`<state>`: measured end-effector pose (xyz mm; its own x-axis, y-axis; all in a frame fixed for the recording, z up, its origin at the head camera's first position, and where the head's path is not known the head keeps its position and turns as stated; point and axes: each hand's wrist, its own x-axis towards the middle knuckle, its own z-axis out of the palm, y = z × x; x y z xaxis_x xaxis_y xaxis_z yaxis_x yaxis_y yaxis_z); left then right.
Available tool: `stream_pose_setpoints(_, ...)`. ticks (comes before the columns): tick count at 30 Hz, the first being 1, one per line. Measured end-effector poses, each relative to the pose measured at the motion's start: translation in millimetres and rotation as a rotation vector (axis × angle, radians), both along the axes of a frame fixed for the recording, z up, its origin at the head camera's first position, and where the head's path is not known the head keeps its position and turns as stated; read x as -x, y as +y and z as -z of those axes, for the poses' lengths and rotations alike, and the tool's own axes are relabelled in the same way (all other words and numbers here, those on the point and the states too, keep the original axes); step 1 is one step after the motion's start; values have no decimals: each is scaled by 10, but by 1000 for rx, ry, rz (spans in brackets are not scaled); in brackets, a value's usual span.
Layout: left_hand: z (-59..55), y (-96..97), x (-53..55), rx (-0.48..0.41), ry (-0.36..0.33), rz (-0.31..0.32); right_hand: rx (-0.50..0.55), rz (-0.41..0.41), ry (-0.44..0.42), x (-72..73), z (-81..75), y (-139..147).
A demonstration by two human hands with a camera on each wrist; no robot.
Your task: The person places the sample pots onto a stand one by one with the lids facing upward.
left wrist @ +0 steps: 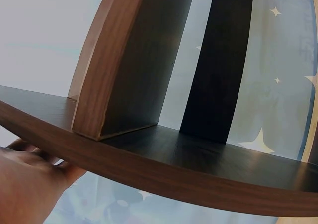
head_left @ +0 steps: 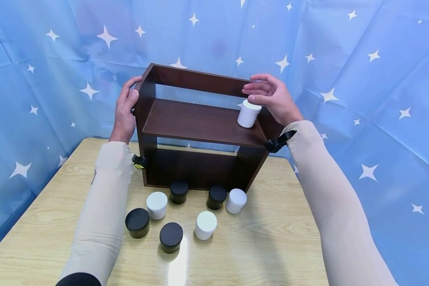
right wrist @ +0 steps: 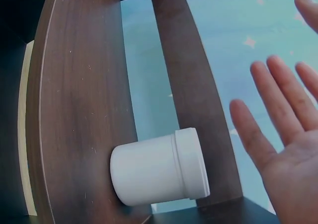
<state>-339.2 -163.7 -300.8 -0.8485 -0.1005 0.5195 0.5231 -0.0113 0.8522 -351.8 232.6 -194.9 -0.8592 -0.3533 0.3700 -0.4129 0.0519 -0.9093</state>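
Note:
A dark brown two-tier wooden shelf [head_left: 200, 119] stands on the table. My left hand [head_left: 124, 113] touches the outer side of its left panel [left wrist: 164, 177], with fingers near the top and the thumb lower down. On the upper tier, at the right end, a white lidded jar [head_left: 248, 115] stands upright. My right hand [head_left: 269, 95] is just above and behind that jar, fingers extended. In the right wrist view, the palm and spread fingers [right wrist: 285, 102] are apart from the white jar [right wrist: 159, 169], holding nothing.
In front of the shelf stand several more jars, including a black jar [head_left: 171, 237], another black jar [head_left: 137, 223], a white jar [head_left: 205, 225] and a white jar by the shelf's right foot [head_left: 236, 201]. A blue star-patterned curtain [head_left: 214, 35] hangs behind the wooden table [head_left: 271, 238].

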Motion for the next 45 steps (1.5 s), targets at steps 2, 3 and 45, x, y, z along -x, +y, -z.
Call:
stream_pose_setpoints(2,-4,4,-3,-1,-2,-2,6,-41,-14,-15,1,16)
stream_pose_setpoints(3,-5,4,-1,0,-4,-2,10,-60,-21,-25,2,21)
stream_pose_setpoints(45,-149,91,-255,-39,2,26,-21,-303,-12,-365,461,118)
